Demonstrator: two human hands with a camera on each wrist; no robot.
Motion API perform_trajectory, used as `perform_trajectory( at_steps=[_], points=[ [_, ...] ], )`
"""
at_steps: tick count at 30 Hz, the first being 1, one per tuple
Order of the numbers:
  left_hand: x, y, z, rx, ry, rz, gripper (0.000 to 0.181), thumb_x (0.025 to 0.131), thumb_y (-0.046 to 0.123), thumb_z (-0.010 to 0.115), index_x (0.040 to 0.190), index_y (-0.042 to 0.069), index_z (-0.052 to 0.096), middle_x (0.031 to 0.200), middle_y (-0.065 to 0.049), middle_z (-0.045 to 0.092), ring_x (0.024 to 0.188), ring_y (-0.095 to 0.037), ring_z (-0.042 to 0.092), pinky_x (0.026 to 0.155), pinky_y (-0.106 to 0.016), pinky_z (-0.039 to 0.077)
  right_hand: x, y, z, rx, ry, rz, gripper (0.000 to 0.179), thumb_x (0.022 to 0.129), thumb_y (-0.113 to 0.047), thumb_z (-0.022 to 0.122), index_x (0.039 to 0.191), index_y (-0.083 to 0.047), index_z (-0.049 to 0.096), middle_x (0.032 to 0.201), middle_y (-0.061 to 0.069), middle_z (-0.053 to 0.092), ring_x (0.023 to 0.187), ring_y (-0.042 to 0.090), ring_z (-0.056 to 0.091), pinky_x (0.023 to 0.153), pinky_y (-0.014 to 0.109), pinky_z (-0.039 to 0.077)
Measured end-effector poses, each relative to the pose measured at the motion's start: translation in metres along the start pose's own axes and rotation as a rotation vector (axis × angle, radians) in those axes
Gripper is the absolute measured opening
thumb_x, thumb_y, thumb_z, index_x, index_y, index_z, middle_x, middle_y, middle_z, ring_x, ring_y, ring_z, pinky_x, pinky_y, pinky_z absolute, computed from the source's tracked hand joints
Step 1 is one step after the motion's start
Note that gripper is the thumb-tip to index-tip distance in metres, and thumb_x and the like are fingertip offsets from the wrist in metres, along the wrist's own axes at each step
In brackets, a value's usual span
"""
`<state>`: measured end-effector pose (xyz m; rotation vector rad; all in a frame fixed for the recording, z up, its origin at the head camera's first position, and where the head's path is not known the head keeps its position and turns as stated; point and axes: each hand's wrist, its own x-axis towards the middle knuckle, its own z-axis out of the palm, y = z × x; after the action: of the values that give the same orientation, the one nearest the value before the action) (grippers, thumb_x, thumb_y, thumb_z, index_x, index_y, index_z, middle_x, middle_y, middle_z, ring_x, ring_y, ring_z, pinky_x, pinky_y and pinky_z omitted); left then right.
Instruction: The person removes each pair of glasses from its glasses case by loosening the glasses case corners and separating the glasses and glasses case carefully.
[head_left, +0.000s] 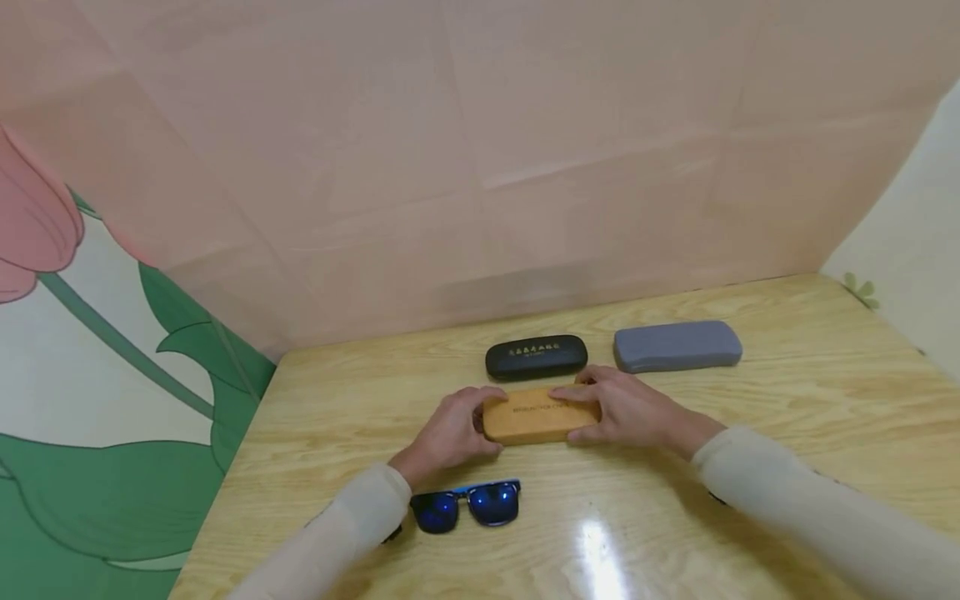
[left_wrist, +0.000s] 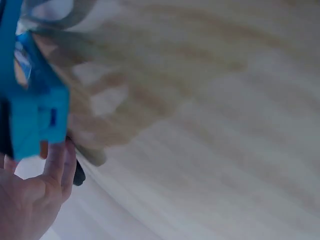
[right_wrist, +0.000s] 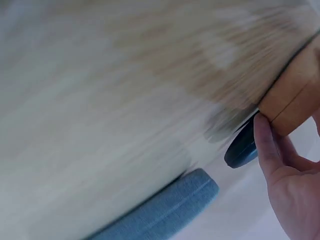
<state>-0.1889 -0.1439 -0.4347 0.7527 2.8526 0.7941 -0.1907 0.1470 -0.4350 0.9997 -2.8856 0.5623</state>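
Observation:
An orange-tan glasses case [head_left: 532, 423] with dark lettering on its lid lies between both hands at the middle of the table. My left hand [head_left: 450, 429] grips its left end, thumb at the near side. At the right end, my right hand [head_left: 637, 408] holds it with fingers over the lid and far edge. The right wrist view shows the seam along the side of the orange case [right_wrist: 290, 102], its lid shut. Dark sunglasses [head_left: 492, 505] with blue lenses rest near my left wrist; their bright blue frame [left_wrist: 52, 107] looms large in the left wrist view.
Just behind the orange case sits a black glasses case [head_left: 536, 358] with gold lettering. To its right lies a blue-grey glasses case [head_left: 677, 346]. A pink cloth [head_left: 465, 167] hangs behind the wooden table [head_left: 337, 392].

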Motion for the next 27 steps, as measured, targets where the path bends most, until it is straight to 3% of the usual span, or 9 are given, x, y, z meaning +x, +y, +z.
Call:
perform_trajectory(
  at_steps=[4, 10, 15, 27],
  points=[
    [0.002, 0.004, -0.004, 0.054, -0.029, 0.011, 0.072, 0.067, 0.024, 0.093, 0.13, 0.021, 0.059, 0.113, -0.002, 0.064, 0.095, -0.014, 0.058, 0.085, -0.028, 0.052, 0.0, -0.002, 0.004, -0.02, 0.021, -0.004, 0.066, 0.076, -0.048, 0.082, 0.136, -0.027, 0.062, 0.123, 0.015, 0.063, 0.105, 0.028, 0.061, 0.088, 0.048, 0.055],
    [0.007, 0.014, -0.009, 0.097, -0.095, 0.021, 0.066, 0.072, 0.04, 0.089, 0.129, 0.025, 0.061, 0.133, -0.003, 0.058, 0.124, -0.023, 0.053, 0.108, -0.041, 0.046, -0.002, -0.006, 0.006, -0.046, 0.05, -0.024, 0.067, 0.074, -0.042, 0.085, 0.134, -0.026, 0.062, 0.124, 0.011, 0.062, 0.105, 0.025, 0.061, 0.087, 0.044, 0.056],
    [0.009, 0.022, -0.008, 0.191, -0.122, 0.054, 0.067, 0.077, 0.042, 0.085, 0.136, 0.029, 0.057, 0.137, -0.004, 0.056, 0.126, -0.021, 0.051, 0.108, -0.04, 0.046, -0.003, -0.006, 0.007, -0.051, 0.063, -0.031, 0.065, 0.074, -0.04, 0.085, 0.133, -0.027, 0.063, 0.122, 0.008, 0.063, 0.103, 0.021, 0.061, 0.087, 0.041, 0.056],
    [0.012, 0.025, -0.005, 0.238, -0.131, 0.077, 0.068, 0.08, 0.044, 0.082, 0.14, 0.032, 0.053, 0.138, -0.002, 0.055, 0.126, -0.019, 0.051, 0.109, -0.039, 0.046, -0.002, -0.006, 0.006, -0.064, 0.068, -0.04, 0.062, 0.074, -0.042, 0.085, 0.131, -0.026, 0.064, 0.122, 0.008, 0.064, 0.103, 0.021, 0.062, 0.088, 0.041, 0.056]
  ],
)
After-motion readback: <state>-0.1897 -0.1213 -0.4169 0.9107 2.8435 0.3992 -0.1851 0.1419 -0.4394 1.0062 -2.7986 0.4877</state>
